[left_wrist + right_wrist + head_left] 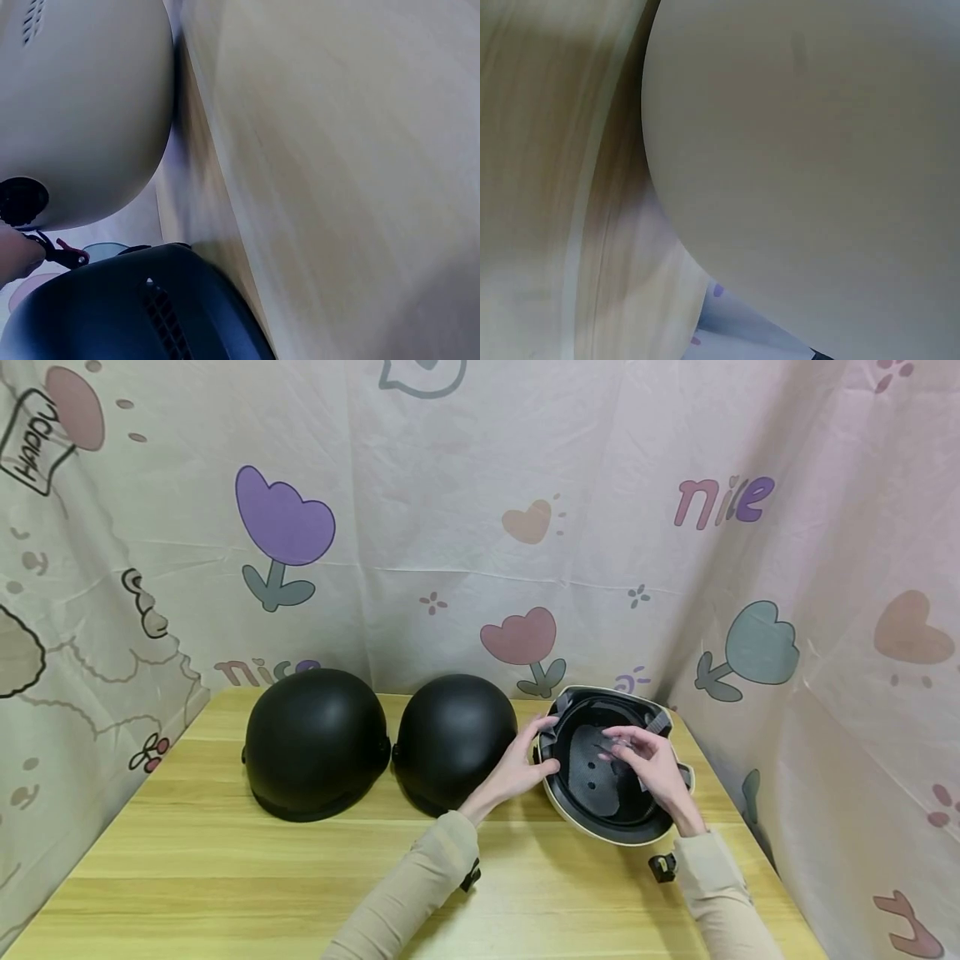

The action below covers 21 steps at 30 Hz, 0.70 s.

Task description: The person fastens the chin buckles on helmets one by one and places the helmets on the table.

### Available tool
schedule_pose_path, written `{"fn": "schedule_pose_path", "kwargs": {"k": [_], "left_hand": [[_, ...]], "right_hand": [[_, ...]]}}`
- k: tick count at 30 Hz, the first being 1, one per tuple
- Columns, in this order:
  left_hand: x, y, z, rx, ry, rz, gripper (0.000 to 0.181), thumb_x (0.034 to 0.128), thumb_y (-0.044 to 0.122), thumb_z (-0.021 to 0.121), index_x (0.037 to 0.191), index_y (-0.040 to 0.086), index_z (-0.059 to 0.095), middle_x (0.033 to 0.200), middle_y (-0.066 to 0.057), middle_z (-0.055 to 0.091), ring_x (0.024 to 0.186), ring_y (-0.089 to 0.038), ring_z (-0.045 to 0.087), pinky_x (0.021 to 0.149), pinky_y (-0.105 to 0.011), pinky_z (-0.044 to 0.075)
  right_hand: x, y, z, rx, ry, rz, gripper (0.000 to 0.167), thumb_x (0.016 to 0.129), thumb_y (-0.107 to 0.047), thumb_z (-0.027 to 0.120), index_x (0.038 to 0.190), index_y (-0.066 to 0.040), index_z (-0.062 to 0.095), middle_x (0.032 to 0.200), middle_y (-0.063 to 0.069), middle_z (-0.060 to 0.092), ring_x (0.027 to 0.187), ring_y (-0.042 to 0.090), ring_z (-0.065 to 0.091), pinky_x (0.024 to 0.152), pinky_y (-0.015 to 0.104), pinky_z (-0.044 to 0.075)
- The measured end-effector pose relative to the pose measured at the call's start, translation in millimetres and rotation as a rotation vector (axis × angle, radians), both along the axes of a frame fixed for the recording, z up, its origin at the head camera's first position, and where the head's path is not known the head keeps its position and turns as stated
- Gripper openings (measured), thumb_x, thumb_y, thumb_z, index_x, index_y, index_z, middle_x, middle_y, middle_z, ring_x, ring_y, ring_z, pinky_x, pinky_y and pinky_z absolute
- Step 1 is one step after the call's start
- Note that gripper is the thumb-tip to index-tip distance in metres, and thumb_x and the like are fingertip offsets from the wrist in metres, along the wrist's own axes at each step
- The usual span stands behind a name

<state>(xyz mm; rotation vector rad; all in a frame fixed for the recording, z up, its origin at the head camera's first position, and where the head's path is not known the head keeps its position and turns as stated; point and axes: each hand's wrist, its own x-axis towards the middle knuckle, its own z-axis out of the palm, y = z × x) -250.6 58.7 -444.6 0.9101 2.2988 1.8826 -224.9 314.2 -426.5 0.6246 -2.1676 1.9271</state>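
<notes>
A cream helmet (pixel 564 810) lies upturned at the right of the table, its black padded inside facing up. My left hand (pixel 517 764) holds the helmet's left rim, fingers and thumb over the edge near a grey strap (pixel 550 739). In the left wrist view, a fingertip (pixel 19 255) shows beside a black strap end with a red part (pixel 71 256), below the helmet's black knob (pixel 22 201). My right hand (pixel 654 768) is over the helmet's inside, fingers bent toward the thumb; whether something is between them is unclear. The right wrist view shows the cream shell (pixel 802 172).
Two black helmets stand dome-up to the left, the larger one (pixel 315 743) farthest left and the smaller one (pixel 453 735) close to my left hand. A printed curtain (pixel 420 527) hangs behind and beside the wooden table (pixel 225 877).
</notes>
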Motion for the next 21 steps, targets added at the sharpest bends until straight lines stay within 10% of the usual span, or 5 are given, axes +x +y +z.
{"fn": "schedule_pose_path", "kwargs": {"k": [12,21], "left_hand": [[3.1,0.6,3.7,-0.077,0.024,0.012,0.066,0.0866,0.01,0.065,0.15,0.011,0.045,0.152,-0.019,0.028,0.142,-0.033,0.035,0.117,-0.051,0.032],[4.7,-3.2,6.4,-0.1,0.051,0.026,0.065,0.0874,0.011,0.07,0.148,0.014,0.047,0.147,-0.015,0.027,0.14,-0.033,0.025,0.118,-0.051,0.029]], "right_hand": [[3.1,-1.5,-1.6,0.006,-0.033,-0.035,0.031,0.102,0.001,0.053,0.121,0.026,0.054,0.109,-0.009,0.075,0.084,0.013,0.078,0.082,0.022,0.06],[5.3,-4.5,0.3,0.043,-0.062,-0.123,0.024,0.089,0.003,0.072,0.107,0.014,0.062,0.092,-0.01,0.075,0.083,0.008,0.075,0.079,0.019,0.059]]}}
